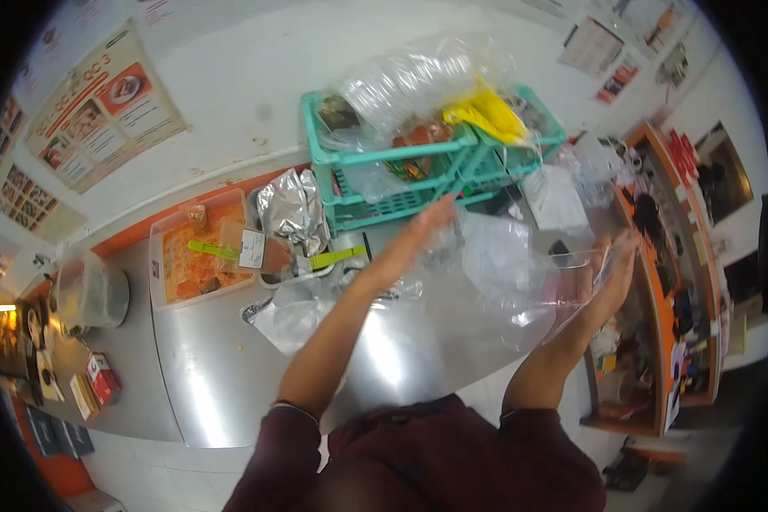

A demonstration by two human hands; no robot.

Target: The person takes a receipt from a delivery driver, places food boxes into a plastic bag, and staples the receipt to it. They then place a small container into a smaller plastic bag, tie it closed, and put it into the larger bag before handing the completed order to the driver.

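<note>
Because it's parked along the back edge of the table (230,367), left of us, the orange-filled tub (177,256) presumably leaves our front strip free. Foil (292,209) just beside it. Our left hand (433,224): blurred, near the green crates (384,157) mid back edge; can't tell if it grips anything. Clear plastic (544,297) spans toward the table's right edge, clamped in our right hand (616,271), likely to spread it. Hands well apart.

Glare on counter (439,348), blurred left hand (433,222), fisheye distortion

"QC 2", "QC 3", on wall pstr (104,119)
</note>
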